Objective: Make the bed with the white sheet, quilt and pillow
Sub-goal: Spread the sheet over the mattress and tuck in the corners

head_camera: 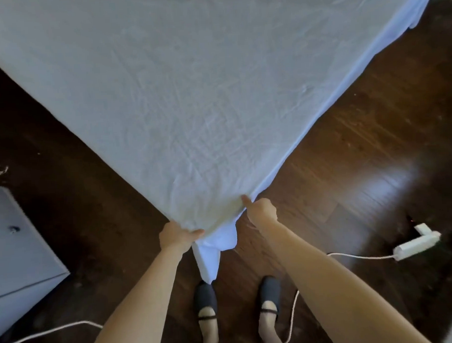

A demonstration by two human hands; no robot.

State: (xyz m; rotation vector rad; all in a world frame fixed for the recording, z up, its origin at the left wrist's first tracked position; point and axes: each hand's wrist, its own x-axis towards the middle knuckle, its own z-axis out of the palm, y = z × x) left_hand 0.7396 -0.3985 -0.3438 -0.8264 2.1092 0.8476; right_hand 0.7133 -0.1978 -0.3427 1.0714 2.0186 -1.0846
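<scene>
The white sheet [185,95] lies spread over the bed, whose near corner points toward me. My left hand [176,234] grips the sheet at the left side of that corner, thumb on top of the cloth. My right hand [261,210] pinches the sheet's edge on the right side of the corner, fingers curled under the fabric. A loose flap of sheet [213,252] hangs from the corner down toward the floor between my hands. No quilt or pillow is in view.
Dark wooden floor [361,144] surrounds the bed. A white cabinet [18,247] stands at the left. A white power strip [417,244] with its cable lies on the floor at the right; another white cable [45,333] runs at the lower left. My feet [236,305] stand at the corner.
</scene>
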